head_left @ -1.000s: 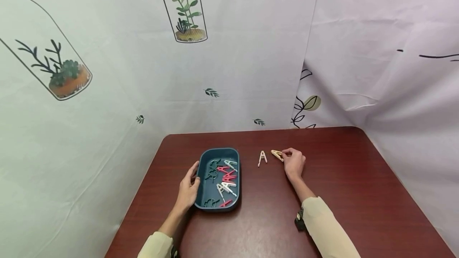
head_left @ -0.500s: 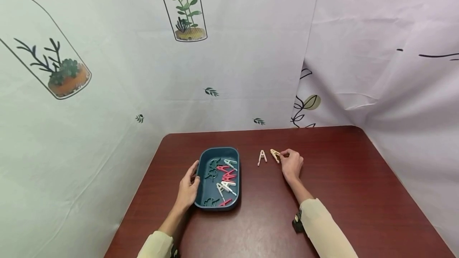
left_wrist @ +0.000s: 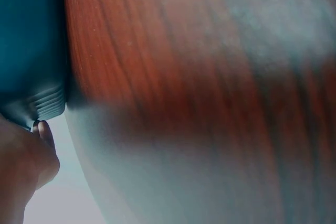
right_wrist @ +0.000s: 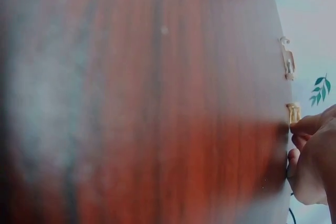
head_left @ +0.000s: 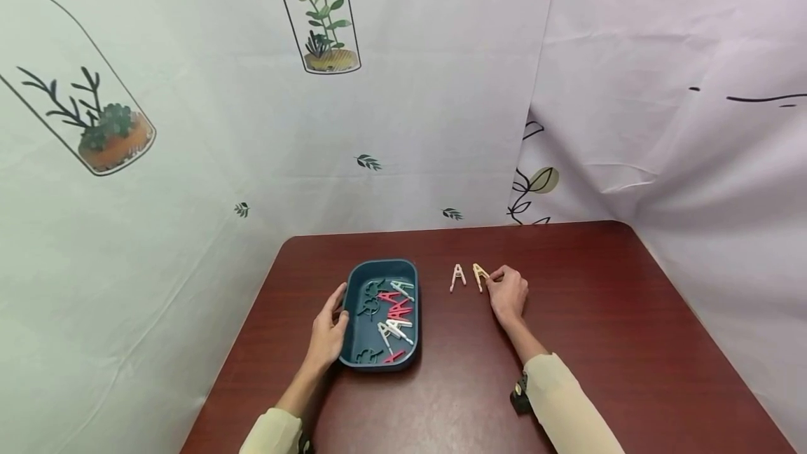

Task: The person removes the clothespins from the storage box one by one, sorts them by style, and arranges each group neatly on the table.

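My right hand (head_left: 509,294) pinches one leg of a pale yellow clothespin (head_left: 479,275) lying on the table, its legs spread toward me. Left of that one, a pinkish-white clothespin (head_left: 457,277) lies apart in a similar pose. Along the left side of a dark blue bin (head_left: 412,272) rests my left hand (head_left: 328,335), its fingers extended against the wall and the thumb at the rim. Inside the bin lie several red clothespins (head_left: 398,310), white clothespins (head_left: 396,330) and dark green clip-like pieces (head_left: 368,356). In the right wrist view my fingertips touch the yellow clothespin (right_wrist: 294,113).
The reddish-brown table (head_left: 466,384) ends at a back edge close behind the clothespins. A white cloth backdrop (head_left: 416,125) with plant prints hangs behind and on both sides. A dark band-mounted device (head_left: 520,398) sits at my right wrist.
My right hand has shifted slightly left and turned the yellow clothespin from a slant to nearly match the one beside it. My left hand and the bin keep their place.
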A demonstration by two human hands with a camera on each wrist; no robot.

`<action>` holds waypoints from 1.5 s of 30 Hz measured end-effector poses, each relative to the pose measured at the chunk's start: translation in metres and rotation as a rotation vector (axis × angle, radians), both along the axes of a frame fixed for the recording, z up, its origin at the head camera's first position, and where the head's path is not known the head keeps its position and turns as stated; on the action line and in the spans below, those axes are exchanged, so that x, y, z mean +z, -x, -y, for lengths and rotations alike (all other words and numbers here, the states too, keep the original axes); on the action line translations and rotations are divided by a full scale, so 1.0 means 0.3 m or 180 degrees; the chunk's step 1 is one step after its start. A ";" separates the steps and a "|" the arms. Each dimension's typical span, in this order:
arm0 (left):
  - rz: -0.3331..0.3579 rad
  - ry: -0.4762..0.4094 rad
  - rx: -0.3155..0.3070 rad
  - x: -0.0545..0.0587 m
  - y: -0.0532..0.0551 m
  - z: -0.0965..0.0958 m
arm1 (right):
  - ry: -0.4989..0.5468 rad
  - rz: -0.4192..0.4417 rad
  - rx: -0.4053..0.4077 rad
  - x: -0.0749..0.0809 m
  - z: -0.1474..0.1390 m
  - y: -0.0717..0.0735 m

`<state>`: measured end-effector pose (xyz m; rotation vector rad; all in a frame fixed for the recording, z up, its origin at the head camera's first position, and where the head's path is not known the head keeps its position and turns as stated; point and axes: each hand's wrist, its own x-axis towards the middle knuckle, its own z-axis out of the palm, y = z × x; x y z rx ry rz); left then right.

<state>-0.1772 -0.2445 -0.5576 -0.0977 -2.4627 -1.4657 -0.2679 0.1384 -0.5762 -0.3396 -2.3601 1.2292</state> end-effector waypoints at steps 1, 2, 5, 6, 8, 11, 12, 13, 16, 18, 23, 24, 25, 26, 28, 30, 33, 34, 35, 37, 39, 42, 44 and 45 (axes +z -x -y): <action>0.0008 -0.0007 -0.0004 0.001 0.000 0.001 | -0.0005 -0.0015 -0.0005 0.000 0.002 -0.002; 0.0017 -0.0010 -0.0007 0.001 0.000 0.002 | -0.0008 -0.0027 -0.0015 0.001 0.004 -0.004; 0.0044 -0.0023 -0.0014 0.005 -0.001 0.003 | -0.0001 -0.0014 -0.0046 0.002 0.012 -0.007; 0.0057 -0.0026 -0.0013 0.006 -0.002 0.004 | -0.0008 -0.0013 -0.0054 0.002 0.015 -0.008; 0.0066 -0.0038 -0.0015 0.007 -0.003 0.005 | -0.0014 0.0004 -0.0071 0.002 0.020 -0.011; 0.0056 -0.0043 -0.0028 0.005 -0.004 0.007 | -0.0025 0.0014 -0.0073 0.001 0.024 -0.015; 0.0049 -0.0041 -0.0033 0.004 -0.003 0.007 | -0.0034 0.0012 -0.0075 0.001 0.025 -0.017; 0.0041 -0.0043 -0.0040 0.002 -0.003 0.008 | -0.0029 0.0019 -0.0071 0.000 0.025 -0.018; 0.0033 -0.0034 -0.0039 0.002 -0.004 0.007 | -0.0011 0.0033 -0.0039 0.002 0.025 -0.021; 0.0024 -0.0025 -0.0040 0.003 -0.005 0.005 | 0.0009 0.0035 -0.0005 0.003 0.023 -0.023; 0.0051 -0.0035 -0.0026 0.002 -0.005 0.004 | 0.0140 0.0030 0.0074 0.005 0.012 -0.029; 0.0059 -0.0038 -0.0022 0.001 -0.005 0.004 | 0.0176 0.0034 0.0089 0.005 0.008 -0.031; 0.0064 -0.0047 -0.0017 0.001 -0.005 0.004 | 0.0210 0.0038 0.0105 0.005 0.004 -0.032; 0.0063 -0.0046 -0.0018 0.001 -0.005 0.004 | 0.0234 0.0038 0.0128 0.006 -0.001 -0.035; 0.0053 -0.0051 -0.0017 0.002 -0.005 0.002 | 0.0296 0.0038 0.0184 0.007 -0.013 -0.037; 0.0044 -0.0042 -0.0012 0.002 -0.004 0.001 | 0.0356 0.0027 0.0246 0.008 -0.029 -0.040; 0.0020 -0.0033 -0.0013 0.004 -0.002 0.001 | 0.0437 0.0018 0.0298 0.011 -0.055 -0.044; 0.0015 -0.0029 -0.0013 0.004 -0.001 0.001 | 0.0466 0.0018 0.0310 0.012 -0.063 -0.045; 0.0007 -0.0027 -0.0013 0.005 0.000 0.001 | 0.0495 0.0026 0.0315 0.012 -0.070 -0.046; -0.0001 -0.0028 -0.0017 0.006 0.000 0.001 | 0.0553 0.0037 0.0316 0.014 -0.083 -0.044; -0.0005 -0.0031 -0.0019 0.006 0.001 0.002 | 0.0610 0.0045 0.0322 0.019 -0.092 -0.038; 0.0002 -0.0025 -0.0020 0.006 0.002 0.003 | 0.0703 0.0047 0.0335 0.033 -0.094 -0.023; 0.0004 -0.0032 -0.0022 0.004 0.002 0.003 | 0.0805 0.0027 0.0379 0.051 -0.085 -0.011; 0.0011 -0.0037 -0.0024 0.004 0.001 0.003 | 0.0862 0.0011 0.0411 0.061 -0.077 -0.005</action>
